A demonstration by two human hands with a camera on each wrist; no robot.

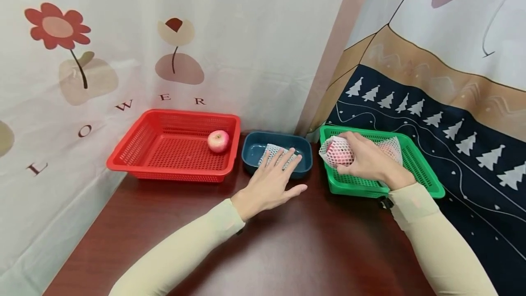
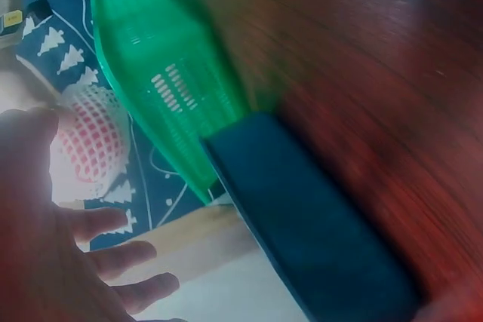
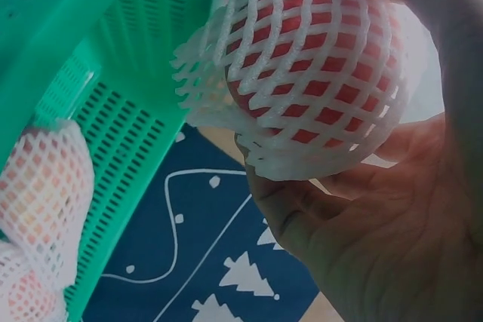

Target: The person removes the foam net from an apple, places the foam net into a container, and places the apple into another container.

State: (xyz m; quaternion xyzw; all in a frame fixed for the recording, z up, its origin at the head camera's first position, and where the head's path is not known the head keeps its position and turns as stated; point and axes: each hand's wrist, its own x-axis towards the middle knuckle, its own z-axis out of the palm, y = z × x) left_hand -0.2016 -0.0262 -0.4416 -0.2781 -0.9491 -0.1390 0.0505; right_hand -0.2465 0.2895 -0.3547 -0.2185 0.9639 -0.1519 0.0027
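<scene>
My right hand (image 1: 365, 159) grips an apple in a white foam net (image 3: 317, 73) above the left part of the green basket (image 1: 427, 182). Through the mesh the apple's red skin shows. More net-wrapped apples (image 3: 45, 194) lie in that basket in the right wrist view. My left hand (image 1: 269, 182) is spread with its fingers apart, over the front of the dark blue bin (image 1: 306, 150). Inside the bin lies a white foam net (image 1: 271, 150), partly hidden by the left fingers. Whether those fingers touch it, I cannot tell.
A red basket (image 1: 139, 168) stands on the left, with one bare apple (image 1: 218, 141) at its right side. The brown table (image 1: 287, 250) runs toward me. Printed curtains (image 1: 255, 49) hang close behind the containers.
</scene>
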